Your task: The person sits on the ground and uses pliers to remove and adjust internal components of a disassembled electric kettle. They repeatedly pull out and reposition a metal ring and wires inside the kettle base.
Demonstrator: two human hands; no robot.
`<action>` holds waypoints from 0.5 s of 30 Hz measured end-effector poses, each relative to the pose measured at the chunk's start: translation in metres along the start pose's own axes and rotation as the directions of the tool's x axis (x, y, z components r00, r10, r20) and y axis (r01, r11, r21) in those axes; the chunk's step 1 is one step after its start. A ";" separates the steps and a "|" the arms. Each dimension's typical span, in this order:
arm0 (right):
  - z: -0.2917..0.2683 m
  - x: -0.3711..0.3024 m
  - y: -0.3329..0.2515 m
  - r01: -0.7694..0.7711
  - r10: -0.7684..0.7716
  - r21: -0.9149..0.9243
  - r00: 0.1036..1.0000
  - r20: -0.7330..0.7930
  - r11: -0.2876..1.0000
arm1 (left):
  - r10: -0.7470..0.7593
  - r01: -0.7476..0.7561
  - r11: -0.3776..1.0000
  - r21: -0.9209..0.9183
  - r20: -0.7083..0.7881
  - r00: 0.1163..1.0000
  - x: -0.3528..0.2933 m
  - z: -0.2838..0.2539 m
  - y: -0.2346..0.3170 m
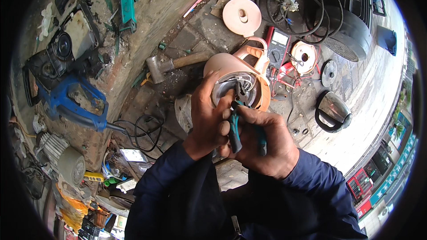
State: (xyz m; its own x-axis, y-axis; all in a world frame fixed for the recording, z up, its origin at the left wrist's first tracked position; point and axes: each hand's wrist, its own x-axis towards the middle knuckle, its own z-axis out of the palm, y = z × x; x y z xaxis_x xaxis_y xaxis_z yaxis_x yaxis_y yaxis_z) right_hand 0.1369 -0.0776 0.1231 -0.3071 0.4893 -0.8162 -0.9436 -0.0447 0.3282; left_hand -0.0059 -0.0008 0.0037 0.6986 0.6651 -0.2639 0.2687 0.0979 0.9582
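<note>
The right hand (272, 144) is clasping teal-and-black-handled metal pliers (235, 126) at the open end of a pink plastic kettle (219, 65); the left hand (207, 118) is curling beside them, its grip unclear.

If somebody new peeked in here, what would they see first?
Probably the middle, where the right hand holds teal-handled pliers with their tips at the open end of a peach-coloured kettle shell, and the left hand touches that shell. Then maybe the red meter just beyond it to the right, or the big blue tool over on the left.
</note>
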 end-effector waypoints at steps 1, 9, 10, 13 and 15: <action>0.002 0.001 0.001 -0.019 0.016 0.085 0.999 0.038 0.996 | -0.024 0.023 1.000 -0.016 -0.069 0.997 -0.001 0.003 -0.001; 0.002 0.010 0.007 -0.015 -0.001 0.186 0.996 0.090 0.982 | 0.024 -0.024 1.000 -0.007 -0.059 0.998 -0.008 0.001 -0.008; 0.002 0.010 0.007 0.000 -0.025 0.189 0.991 0.128 0.982 | 0.059 -0.059 0.998 0.001 -0.058 0.997 -0.009 0.000 -0.008; 0.002 0.011 0.011 0.027 -0.055 0.203 0.989 0.135 0.979 | 0.085 -0.086 0.996 -0.032 -0.039 0.996 -0.010 -0.002 -0.007; 0.003 0.012 0.013 -0.006 -0.050 0.290 0.981 0.187 0.957 | 0.086 -0.088 0.995 -0.045 -0.043 0.995 -0.010 -0.002 -0.006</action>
State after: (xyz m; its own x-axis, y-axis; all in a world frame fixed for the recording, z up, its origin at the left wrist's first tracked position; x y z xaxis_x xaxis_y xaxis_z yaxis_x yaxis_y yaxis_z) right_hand 0.1209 -0.0693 0.1190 -0.2305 0.6455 -0.7281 -0.8651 0.2066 0.4570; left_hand -0.0157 -0.0066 0.0003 0.6902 0.7021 -0.1751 0.1762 0.0717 0.9817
